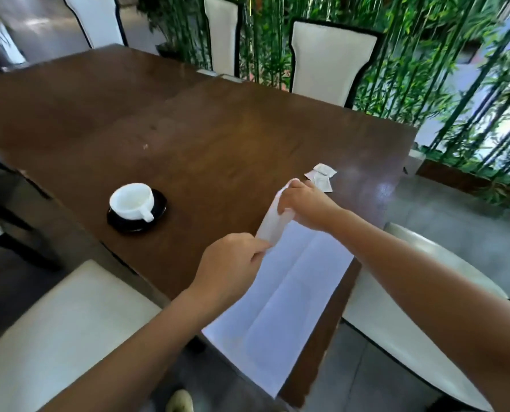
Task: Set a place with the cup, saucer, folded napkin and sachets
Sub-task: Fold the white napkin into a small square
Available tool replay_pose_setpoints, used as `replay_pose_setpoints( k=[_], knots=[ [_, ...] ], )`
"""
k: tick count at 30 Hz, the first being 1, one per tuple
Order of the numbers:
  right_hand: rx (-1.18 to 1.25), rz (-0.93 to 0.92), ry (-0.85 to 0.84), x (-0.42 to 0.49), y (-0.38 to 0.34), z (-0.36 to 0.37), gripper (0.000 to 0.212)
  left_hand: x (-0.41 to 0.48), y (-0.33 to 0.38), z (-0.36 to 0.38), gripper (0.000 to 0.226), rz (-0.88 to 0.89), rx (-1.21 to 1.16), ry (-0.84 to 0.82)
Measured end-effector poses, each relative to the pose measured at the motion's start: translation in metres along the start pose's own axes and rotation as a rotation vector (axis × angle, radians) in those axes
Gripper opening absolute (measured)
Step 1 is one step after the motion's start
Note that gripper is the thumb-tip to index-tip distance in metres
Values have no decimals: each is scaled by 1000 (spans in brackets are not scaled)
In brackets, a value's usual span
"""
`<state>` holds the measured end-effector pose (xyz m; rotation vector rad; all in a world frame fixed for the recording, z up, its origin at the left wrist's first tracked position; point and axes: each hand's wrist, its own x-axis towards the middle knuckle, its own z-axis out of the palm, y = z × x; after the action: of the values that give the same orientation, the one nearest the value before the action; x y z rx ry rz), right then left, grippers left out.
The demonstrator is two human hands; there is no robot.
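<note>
We hold the napkin [286, 281] mid-frame, left hand [232, 263] and right hand [304, 206] each pinched shut on its top edge; we should match corners before creasing on the surface [218, 129].

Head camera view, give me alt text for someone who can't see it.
Both hands, left and right, hold a white napkin by one edge above a dark wooden table. A white cup sits on a black saucer; sachets lie beyond.
</note>
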<state>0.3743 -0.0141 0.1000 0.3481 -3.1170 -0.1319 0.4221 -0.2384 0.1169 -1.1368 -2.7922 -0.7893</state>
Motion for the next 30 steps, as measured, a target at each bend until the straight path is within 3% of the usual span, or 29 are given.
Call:
replay_pose_setpoints(
  k=[3, 7, 13, 18, 24, 26, 30],
  knots=[
    [118, 99, -18, -32, 19, 20, 41, -24, 21, 23, 28, 13, -64, -22],
    [162, 205, 57, -77, 36, 48, 49, -54, 42, 59, 34, -14, -78, -185],
    [148, 341, 122, -116, 63, 77, 39, -78, 58, 101, 37, -33, -35, -350],
    [100, 351, 218, -129, 69, 96, 26, -84, 61, 124, 37, -71, 74, -432],
    [163, 360, -84, -136, 71, 120, 49, -87, 62, 140, 35, -124, 155, -640],
    [208, 364, -108, -138, 70, 127, 56, -87, 54, 145, 40, -219, 130, -594],
    [259, 388, -61, -131, 62, 130, 55, -82, 23, 146, 47, -371, 169, -243]
  ],
)
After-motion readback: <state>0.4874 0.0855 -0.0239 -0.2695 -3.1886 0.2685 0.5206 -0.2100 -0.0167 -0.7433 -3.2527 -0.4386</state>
